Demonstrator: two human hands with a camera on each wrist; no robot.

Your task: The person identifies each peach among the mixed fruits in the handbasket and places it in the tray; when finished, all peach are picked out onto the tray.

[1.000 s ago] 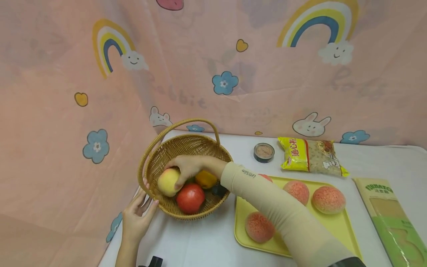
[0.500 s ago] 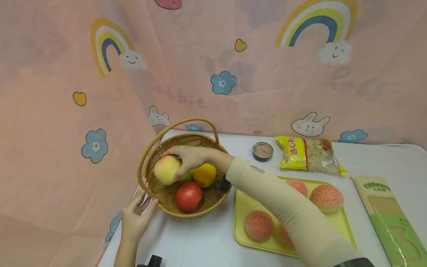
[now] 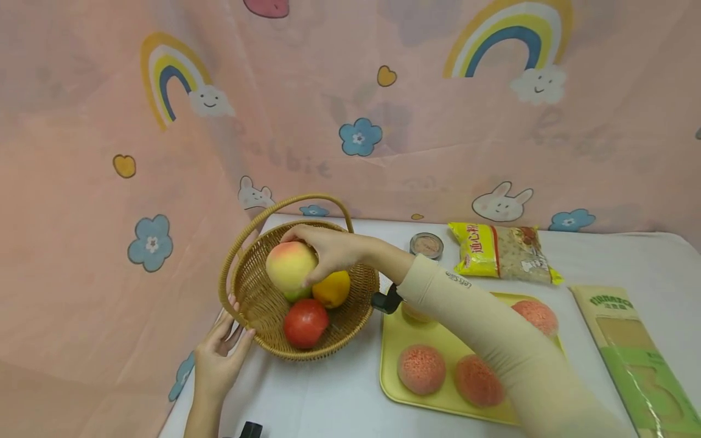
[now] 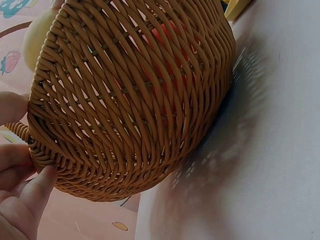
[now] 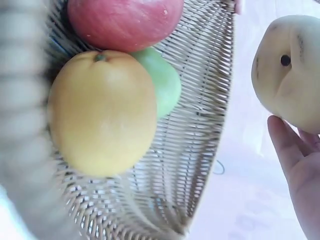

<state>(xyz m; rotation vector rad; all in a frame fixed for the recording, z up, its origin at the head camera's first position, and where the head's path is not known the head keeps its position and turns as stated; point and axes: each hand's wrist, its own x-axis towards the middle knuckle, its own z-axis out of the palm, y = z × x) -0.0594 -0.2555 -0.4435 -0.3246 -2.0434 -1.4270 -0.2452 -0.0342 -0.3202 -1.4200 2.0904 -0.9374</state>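
In the head view my right hand (image 3: pixel 336 252) holds a yellow-and-pink peach (image 3: pixel 290 267) above the wicker basket (image 3: pixel 253 298), fingers over its top and thumb at its side. A red fruit (image 3: pixel 306 323), a yellow-orange fruit (image 3: pixel 332 289) and a green fruit (image 3: pixel 297 295) lie in the basket, the green one largely hidden in that view. The right wrist view shows the peach (image 5: pixel 292 70) raised past the basket's rim. My left hand (image 3: pixel 219 353) grips the basket's left rim near the handle's base; its fingertips press on the weave in the left wrist view.
Right of the basket, a yellow tray (image 3: pixel 395 395) bears several rough pink round pieces (image 3: pixel 421 369), partly hidden by my right sleeve. Behind it are a small round tin (image 3: pixel 427 245) and a yellow pasta bag (image 3: pixel 501 252). A flat green package (image 3: pixel 635 359) lies far right.
My right hand has lifted the peach from the basket's left side, up and then rightward. The yellow and green fruits show more now. My left hand stays at the rim.
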